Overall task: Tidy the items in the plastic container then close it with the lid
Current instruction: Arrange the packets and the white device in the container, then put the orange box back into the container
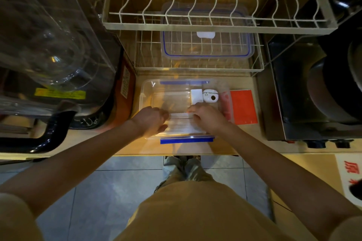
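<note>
A clear plastic container (148, 88) with blue side clips stands on the wooden counter in front of me. Inside it lie a flat white box (181, 123), a small white block (196, 96) and a round white device (211, 96) with a dark spot. My left hand (151, 121) grips the left end of the flat white box and my right hand (207, 116) grips its right end, both inside the container. The clear lid (207, 45) with a blue seal lies on the lower wire rack behind the container.
A red card (243, 106) lies right of the container. A two-tier wire dish rack (215, 25) stands behind. A large clear jug (49, 45) with a black handle is at the left, a dark stove with a pan (337, 88) at the right.
</note>
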The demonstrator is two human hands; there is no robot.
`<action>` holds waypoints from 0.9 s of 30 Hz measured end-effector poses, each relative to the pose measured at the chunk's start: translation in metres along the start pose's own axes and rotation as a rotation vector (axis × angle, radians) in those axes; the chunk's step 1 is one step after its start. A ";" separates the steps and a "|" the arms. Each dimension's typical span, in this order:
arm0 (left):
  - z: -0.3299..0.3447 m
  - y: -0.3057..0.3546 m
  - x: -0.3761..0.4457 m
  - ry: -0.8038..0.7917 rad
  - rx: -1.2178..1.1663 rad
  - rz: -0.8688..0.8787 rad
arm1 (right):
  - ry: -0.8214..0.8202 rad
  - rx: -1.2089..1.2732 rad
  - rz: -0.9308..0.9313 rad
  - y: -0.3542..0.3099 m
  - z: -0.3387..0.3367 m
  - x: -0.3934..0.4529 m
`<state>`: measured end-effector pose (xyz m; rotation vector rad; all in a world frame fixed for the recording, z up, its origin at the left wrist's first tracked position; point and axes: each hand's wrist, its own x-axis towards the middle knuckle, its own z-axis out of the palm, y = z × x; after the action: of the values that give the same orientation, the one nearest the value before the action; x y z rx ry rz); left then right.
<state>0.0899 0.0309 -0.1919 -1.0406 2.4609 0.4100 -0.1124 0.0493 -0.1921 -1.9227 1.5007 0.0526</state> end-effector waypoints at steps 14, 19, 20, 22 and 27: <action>-0.031 0.036 -0.010 0.059 -0.118 -0.029 | 0.406 0.140 0.663 0.072 -0.027 -0.049; -0.020 0.050 -0.014 0.031 -0.196 -0.031 | 0.242 0.219 0.689 0.082 -0.022 -0.051; -0.019 0.053 -0.013 0.029 -0.204 -0.023 | 0.226 0.197 0.681 0.083 -0.022 -0.051; -0.017 0.059 -0.011 0.024 -0.225 0.005 | 0.192 0.141 0.668 0.085 -0.024 -0.051; -0.015 0.074 -0.003 0.010 -0.262 0.133 | 0.112 0.036 0.664 0.087 -0.025 -0.055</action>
<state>0.0340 0.0760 -0.1695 -0.9811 2.5416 0.7891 -0.2152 0.0737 -0.1915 -1.3415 2.1386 0.2128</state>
